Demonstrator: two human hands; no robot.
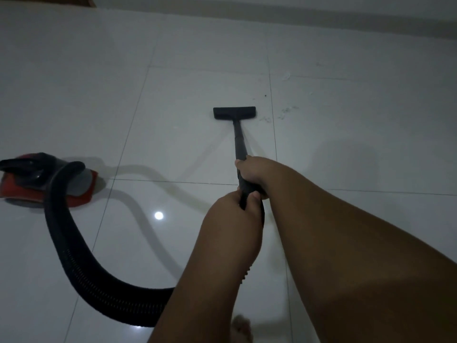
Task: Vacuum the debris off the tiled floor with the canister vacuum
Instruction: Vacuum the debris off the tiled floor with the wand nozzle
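A black vacuum wand [239, 142] runs forward to a flat black floor nozzle [234, 112] resting on the white tiled floor [188, 95]. My right hand [254, 173] grips the wand higher up, and my left hand [232, 209] grips it just behind. A thick black ribbed hose [74, 253] loops left to the red and grey canister vacuum [47, 181]. Faint wisps of debris [284, 112] and a few dark specks [265, 96] lie just right of and beyond the nozzle.
A wall skirting [321, 23] runs along the far edge of the floor. More pale fluff [286, 76] lies on the tile farther right. A bare foot [241, 328] shows at the bottom. A light reflects on the tile [158, 215].
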